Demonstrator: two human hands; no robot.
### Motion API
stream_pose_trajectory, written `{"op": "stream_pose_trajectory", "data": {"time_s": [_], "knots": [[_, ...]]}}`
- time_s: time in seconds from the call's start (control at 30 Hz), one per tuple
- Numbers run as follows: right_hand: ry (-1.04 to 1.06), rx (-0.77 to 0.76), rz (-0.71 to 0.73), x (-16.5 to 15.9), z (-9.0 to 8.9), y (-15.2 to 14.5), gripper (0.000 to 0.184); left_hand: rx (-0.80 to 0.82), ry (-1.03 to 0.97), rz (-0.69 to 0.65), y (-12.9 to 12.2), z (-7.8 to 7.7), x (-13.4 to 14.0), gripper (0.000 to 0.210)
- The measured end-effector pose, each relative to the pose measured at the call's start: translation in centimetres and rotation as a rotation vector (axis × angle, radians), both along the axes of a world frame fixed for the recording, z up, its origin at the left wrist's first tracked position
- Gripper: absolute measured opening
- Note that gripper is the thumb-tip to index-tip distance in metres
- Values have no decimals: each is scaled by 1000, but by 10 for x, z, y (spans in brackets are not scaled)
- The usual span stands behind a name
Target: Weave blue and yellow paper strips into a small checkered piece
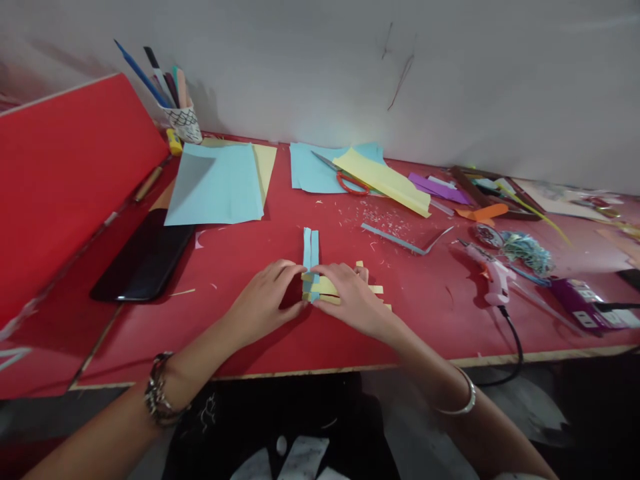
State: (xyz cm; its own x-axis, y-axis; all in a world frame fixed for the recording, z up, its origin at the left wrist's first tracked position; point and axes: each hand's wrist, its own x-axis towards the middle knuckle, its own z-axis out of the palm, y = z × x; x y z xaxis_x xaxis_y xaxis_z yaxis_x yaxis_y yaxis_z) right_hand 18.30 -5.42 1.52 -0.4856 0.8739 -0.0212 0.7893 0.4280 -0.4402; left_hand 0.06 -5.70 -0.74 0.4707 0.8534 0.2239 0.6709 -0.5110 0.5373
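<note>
Paper strips (323,287), touched by left hand (267,293) and right hand (354,299) (grip closure indeterminable), undergo apparent interlacing, presumably next requiring alignment.

Craft spot, with red table (240,350) right up against gray wall (300,73). Looks like place for making paper things. Blue sheets (215,187) and long yellow sheet (384,181) lie near back, with red-handled scissors (341,176) among them. Tiny paper bits (385,221) scattered across table. Thin blue and yellow paper strips (315,247) crossed in middle, toward front edge. Pink glue gun (497,281) at right, near tangled thread (527,252) and purple box (575,303) with plug holes. Patterned cup (184,125) with pens (143,75) at back left. Home or school: cannot tell which.
</note>
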Motion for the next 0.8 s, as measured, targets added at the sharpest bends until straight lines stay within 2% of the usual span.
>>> {"op": "stream_pose_trajectory", "data": {"time_s": [0.13, 0.27, 0.33, 0.43, 0.5, 0.57, 0.7, 0.8], "knots": [[79, -1, -95, -2, 0, -2, 34, -160, -163, 25, 2, 3, 2, 36], [188, 74, -163, -6, 1, -2, 36, -351, -357, 140, 8, 7, 7, 43], [227, 118, -181, -8, 2, -2, 38, -425, -420, 176, 11, 11, 10, 37], [245, 178, -189, -10, 6, 1, 41, -501, -464, 153, 18, 18, 13, 28], [252, 186, -193, -9, 9, 5, 43, -515, -481, 148, 24, 22, 14, 29], [277, 124, -200, -8, 14, 13, 43, -501, -489, 167, 31, 25, 14, 29], [383, -28, -306, -2, 21, 39, 26, -452, -456, 180, 45, 29, 13, 27], [402, -73, -277, 1, 21, 55, 24, -427, -460, 152, 53, 29, 13, 25]]}}
